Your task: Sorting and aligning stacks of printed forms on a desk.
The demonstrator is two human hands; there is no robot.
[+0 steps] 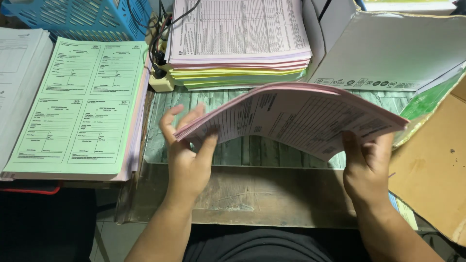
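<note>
Two hands on one thing here — a sheaf of pink forms [296, 119], held up off the table [252, 191] in the middle of the view, bowed upward like an arch.

Handling, as I judge it: light, floppy paper, no stiffness of its own. The bow is what keeps it from drooping. Loose sheets, so they can slide against each other and fan out; edges will crease if pinched hard. Best hold is where it's taken now, at the two short ends, thumb on one face and fingers on the other.

Left hand [187, 155]: at the sheaf's left end, palm up, thumb pressed on the near face, fingers spread and only half curled behind the edge — looks like it is riffling or steadying the corners more than clamping. Loose hold.

Right hand [366, 162]: at the right end, closed firmly on the near right corner, thumb on top, fingers underneath and mostly hidden. This one carries the load, I'd say.

Both forearms come up from the near edge, wrists roughly level, elbows tucked in.

Around it: a pile of green forms [80, 104] on the left, a tall stack of mixed pink, yellow and green paper [240, 43] far centre, a blue plastic basket [82, 17] far left, a power strip with cables [161, 73] between them, a grey cardboard box [393, 51] far right, and a brown carton flap [432, 170] at right.
</note>
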